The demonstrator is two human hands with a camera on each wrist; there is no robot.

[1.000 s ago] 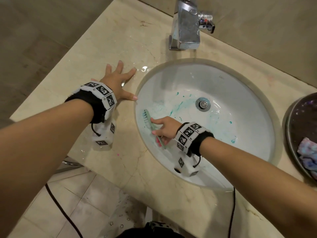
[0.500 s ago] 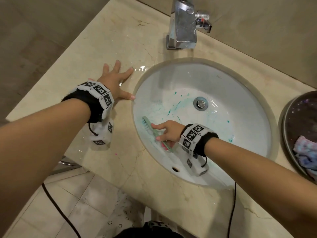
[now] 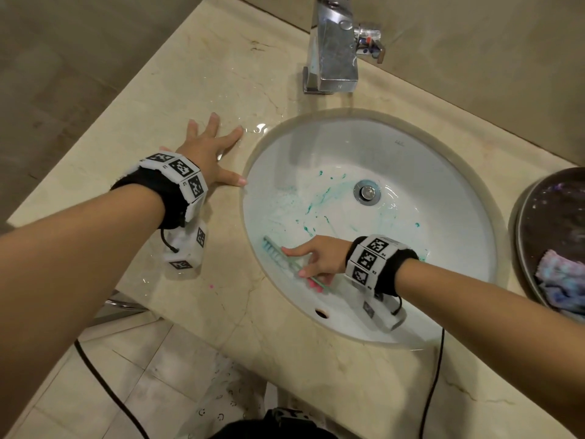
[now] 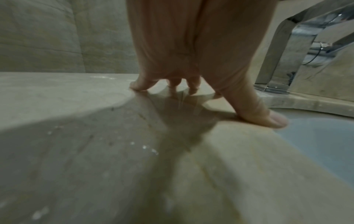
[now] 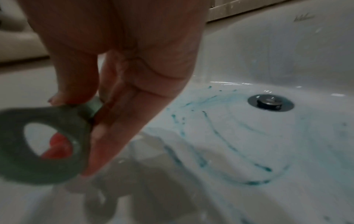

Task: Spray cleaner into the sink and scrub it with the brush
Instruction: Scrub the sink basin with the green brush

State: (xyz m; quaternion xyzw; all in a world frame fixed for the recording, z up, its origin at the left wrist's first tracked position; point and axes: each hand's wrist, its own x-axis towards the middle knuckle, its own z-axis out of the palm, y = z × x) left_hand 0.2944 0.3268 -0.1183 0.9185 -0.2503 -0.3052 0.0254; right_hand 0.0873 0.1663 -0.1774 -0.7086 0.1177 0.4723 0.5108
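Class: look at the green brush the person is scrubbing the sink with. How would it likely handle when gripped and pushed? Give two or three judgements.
The brush looks like thin, narrow plastic, so probably light and fairly stiff. The sink wall is wet with blue-green cleaner, so the handle may be slippery in the right hand. Its looped handle end should help the grip.

Sink (image 3: 427, 172) far half open; faucet (image 3: 335, 49) overhangs back rim.

Brush (image 3: 278, 252) in sink (image 3: 443, 172), tap (image 3: 335, 45) behind

Dim warm light, glare on wet marble, wrist views blurred and warped.
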